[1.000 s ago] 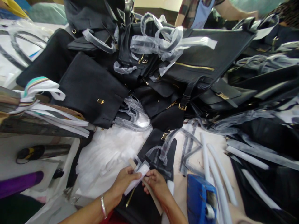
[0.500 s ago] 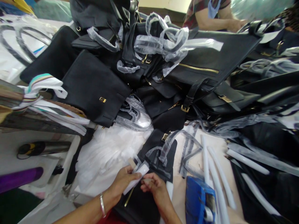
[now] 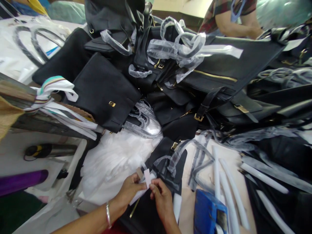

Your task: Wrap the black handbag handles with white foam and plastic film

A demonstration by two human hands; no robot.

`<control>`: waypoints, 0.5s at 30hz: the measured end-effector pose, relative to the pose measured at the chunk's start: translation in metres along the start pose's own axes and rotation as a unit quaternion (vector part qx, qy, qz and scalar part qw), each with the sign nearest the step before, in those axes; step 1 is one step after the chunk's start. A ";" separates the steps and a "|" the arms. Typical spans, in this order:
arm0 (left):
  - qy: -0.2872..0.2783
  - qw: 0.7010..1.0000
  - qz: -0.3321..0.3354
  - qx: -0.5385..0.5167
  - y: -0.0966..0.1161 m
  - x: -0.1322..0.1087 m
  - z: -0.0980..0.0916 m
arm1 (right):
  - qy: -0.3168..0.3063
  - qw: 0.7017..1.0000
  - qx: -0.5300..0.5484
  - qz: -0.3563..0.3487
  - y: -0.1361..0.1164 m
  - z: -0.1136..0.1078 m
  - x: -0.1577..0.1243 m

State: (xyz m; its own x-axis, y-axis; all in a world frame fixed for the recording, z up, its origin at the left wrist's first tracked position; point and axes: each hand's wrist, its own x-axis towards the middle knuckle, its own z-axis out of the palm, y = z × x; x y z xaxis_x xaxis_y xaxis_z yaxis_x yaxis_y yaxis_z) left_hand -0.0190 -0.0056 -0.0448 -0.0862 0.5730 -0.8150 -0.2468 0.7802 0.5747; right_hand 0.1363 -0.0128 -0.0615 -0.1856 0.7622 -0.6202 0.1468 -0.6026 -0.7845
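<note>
Low in the middle of the view, my left hand [image 3: 129,190] is closed on a flat white wrapped strip [image 3: 139,196]. A small tan piece [image 3: 139,173] sticks up past its fingers. My right hand [image 3: 161,197] pinches the lower end of a short pale paper-like strip [image 3: 147,178], which stands against the wrapped one. Below both hands lies a black bag [image 3: 148,216], a gold zipper [image 3: 135,208] showing on it. Just beyond them is a black part with a gold buckle [image 3: 174,146] and a plastic-wrapped handle [image 3: 179,154].
Black bags [image 3: 102,91] are heaped across the back. White tissue [image 3: 109,162] is piled at left. On the right are a blue tape dispenser [image 3: 207,211] and white foam tubes [image 3: 227,191]. A bottle [image 3: 56,150] lies far left; a co-worker's arm [image 3: 234,27] shows behind.
The pale strip now stands upright against the white wrapped strip between my hands; before, my right fingertips held a small piece just apart from it. The view has shifted slightly left.
</note>
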 end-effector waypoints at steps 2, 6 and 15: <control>-0.006 1.000 -0.001 -0.010 0.000 0.001 0.000 | 0.001 1.000 -0.013 -0.005 -0.002 0.001 -0.001; -0.006 1.000 -0.018 -0.019 0.003 0.000 0.000 | -0.007 1.000 0.001 -0.003 -0.002 0.001 0.000; -0.002 1.000 0.006 0.004 -0.002 0.002 -0.004 | -0.008 0.995 0.085 0.048 -0.001 0.009 0.005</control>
State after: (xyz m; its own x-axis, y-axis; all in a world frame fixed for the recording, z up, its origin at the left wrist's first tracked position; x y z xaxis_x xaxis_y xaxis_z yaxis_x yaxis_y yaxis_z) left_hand -0.0224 -0.0073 -0.0476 -0.0846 0.5834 -0.8078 -0.2374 0.7755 0.5850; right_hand 0.1266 -0.0103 -0.0642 -0.1951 0.6953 -0.6918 -0.0024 -0.7056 -0.7086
